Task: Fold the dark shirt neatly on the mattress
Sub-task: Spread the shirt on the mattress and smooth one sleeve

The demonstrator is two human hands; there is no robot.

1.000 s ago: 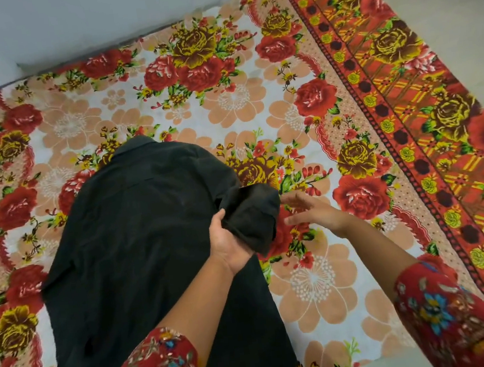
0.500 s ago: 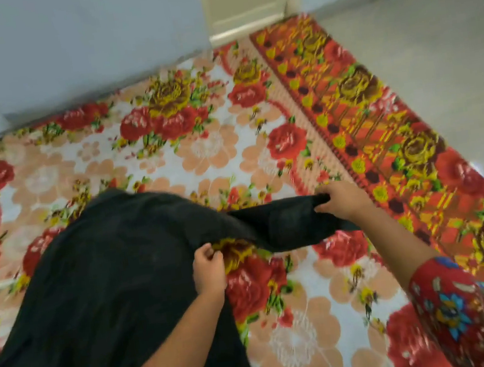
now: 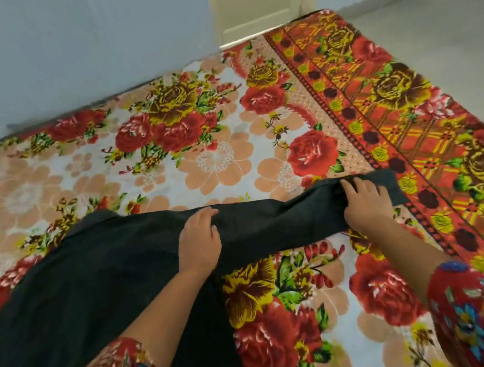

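**A:** So the shirt (image 3: 94, 277) is flat on the mattress (image 3: 216, 162), sleeve (image 3: 278, 218) stretched out sideways. The left hand (image 3: 200, 240) lies flat where it starts. The right hand (image 3: 365, 201) covers the far end, can't tell if it's pinching.

**B:** Reckon it'll bunch up if the left hand lifts early.

Drew the bunched sleeve (image 3: 282, 221) out straight across the mattress (image 3: 411, 132) within 1 s. Now lays left hand (image 3: 200, 240) flat at its base, right hand (image 3: 365, 201) near its end.

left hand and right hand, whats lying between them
Head view: only the dark shirt's sleeve, stretched out on the floral mattress, runs from left hand to right hand.
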